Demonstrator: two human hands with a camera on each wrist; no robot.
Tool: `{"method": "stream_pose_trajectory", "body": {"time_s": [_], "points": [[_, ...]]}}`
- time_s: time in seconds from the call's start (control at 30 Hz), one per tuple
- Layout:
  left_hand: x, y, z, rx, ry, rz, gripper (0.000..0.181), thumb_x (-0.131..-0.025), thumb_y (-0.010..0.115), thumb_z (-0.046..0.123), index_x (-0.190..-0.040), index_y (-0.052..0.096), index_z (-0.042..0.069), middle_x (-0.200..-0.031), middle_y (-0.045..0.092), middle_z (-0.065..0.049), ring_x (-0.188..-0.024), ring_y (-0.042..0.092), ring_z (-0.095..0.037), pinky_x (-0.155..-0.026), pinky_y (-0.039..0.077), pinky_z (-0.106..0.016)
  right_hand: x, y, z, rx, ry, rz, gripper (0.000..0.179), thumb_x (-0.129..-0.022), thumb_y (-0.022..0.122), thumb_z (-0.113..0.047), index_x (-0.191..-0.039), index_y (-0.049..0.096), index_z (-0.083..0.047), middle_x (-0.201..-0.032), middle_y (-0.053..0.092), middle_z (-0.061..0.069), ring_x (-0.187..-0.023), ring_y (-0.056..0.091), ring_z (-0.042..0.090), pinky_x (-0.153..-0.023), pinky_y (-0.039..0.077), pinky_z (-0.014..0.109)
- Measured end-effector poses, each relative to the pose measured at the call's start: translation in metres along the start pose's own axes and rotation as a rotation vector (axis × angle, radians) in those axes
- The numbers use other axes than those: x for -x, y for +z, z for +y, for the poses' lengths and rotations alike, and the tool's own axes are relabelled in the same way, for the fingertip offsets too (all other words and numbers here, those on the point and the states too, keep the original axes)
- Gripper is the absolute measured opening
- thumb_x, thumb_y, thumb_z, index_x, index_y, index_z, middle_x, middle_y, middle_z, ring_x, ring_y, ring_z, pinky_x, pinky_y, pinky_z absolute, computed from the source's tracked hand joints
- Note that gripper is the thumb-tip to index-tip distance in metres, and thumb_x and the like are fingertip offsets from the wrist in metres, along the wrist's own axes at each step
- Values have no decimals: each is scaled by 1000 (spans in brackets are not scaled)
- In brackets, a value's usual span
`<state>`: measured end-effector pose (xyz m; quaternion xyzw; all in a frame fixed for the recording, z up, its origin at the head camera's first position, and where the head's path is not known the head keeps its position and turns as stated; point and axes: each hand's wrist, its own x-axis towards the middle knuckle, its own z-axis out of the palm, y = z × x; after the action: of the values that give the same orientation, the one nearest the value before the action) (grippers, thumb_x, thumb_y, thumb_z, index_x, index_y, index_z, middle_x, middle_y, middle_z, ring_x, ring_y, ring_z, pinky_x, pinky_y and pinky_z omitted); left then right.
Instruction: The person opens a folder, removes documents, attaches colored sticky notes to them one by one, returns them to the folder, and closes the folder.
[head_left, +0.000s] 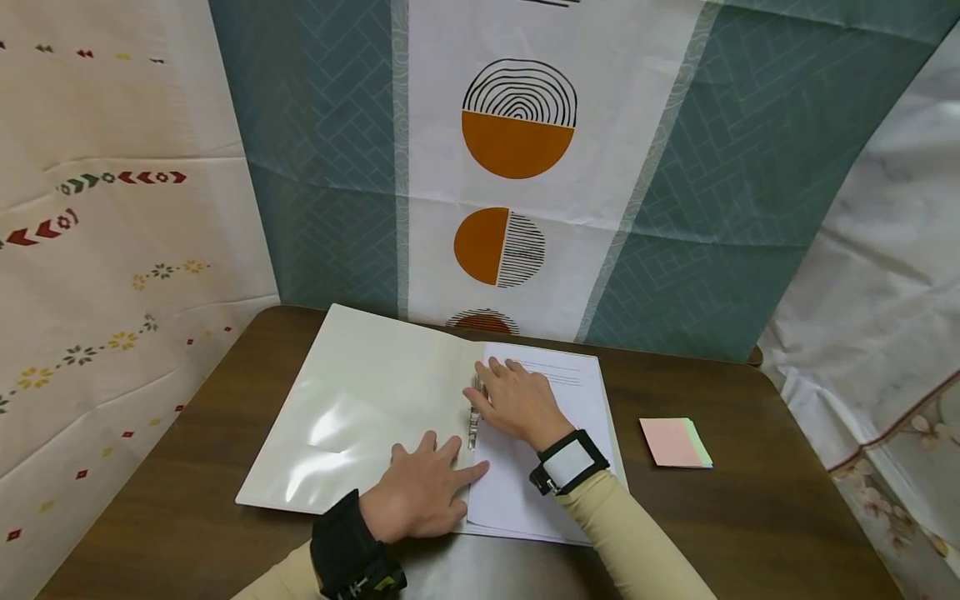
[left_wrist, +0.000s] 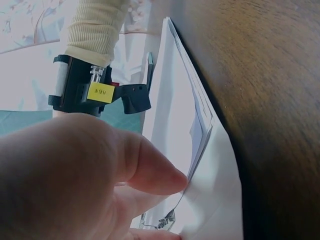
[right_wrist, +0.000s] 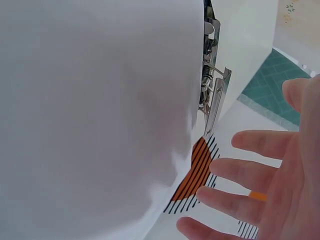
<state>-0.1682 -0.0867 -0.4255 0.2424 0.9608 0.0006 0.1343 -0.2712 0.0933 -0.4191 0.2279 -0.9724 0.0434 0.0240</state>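
Note:
A white binder point(head_left: 360, 400) lies spread wide, its bare cover at the left. White printed sheets point(head_left: 525, 483) lie over its right side, beside a metal clip mechanism point(head_left: 473, 425) at the spine. My right hand point(head_left: 521, 404) is over the upper sheets with fingers extended, its thumb near the clip; in the right wrist view the clip point(right_wrist: 217, 102) shows a raised metal bar. My left hand point(head_left: 423, 492) is spread over the binder's lower spine. In the left wrist view its thumb point(left_wrist: 155, 170) is at the edge of the sheets; whether it presses them I cannot tell.
A pad of pink and green sticky notes point(head_left: 675, 442) lies right of the binder on the brown wooden table point(head_left: 750, 500). Behind the table hangs a teal and white patterned cloth point(head_left: 322, 167), with pale cloths at both sides.

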Motion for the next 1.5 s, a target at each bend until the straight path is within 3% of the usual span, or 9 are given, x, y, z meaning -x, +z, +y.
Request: {"method": "stream_pose_trajectory", "body": {"time_s": [0.4,0.7,1.17,1.5], "points": [[-1,0,-1,16,-11,-3,54,-102,63,45,-156,64,51,-153,61,-5,-122,55,-33,-92,55,-69,24,-7,19,52,40,32,65,-113,55,-58,-160,64,-14,-161,68,16,-149,67,42,-102,65,61],[0,1,0,32,-7,30,53,-101,64,42,-154,67,49,-150,61,-6,-119,54,-33,-87,54,-65,50,-10,53,102,76,106,65,-109,64,-57,-153,68,-10,-155,71,20,-147,66,46,-106,60,68],[0,2,-1,69,0,30,55,-101,61,37,-155,66,47,-145,60,-7,-110,49,-30,-82,50,-61,85,-22,101,149,155,175,64,-105,73,-52,-149,71,-5,-152,72,24,-142,69,48,-100,63,66],[-1,0,0,68,-5,26,56,-101,60,36,-155,66,46,-148,61,-7,-112,51,-31,-84,52,-63,98,-23,113,126,173,220,62,-104,75,-47,-147,71,-2,-149,73,27,-139,70,50,-100,62,70]]}}
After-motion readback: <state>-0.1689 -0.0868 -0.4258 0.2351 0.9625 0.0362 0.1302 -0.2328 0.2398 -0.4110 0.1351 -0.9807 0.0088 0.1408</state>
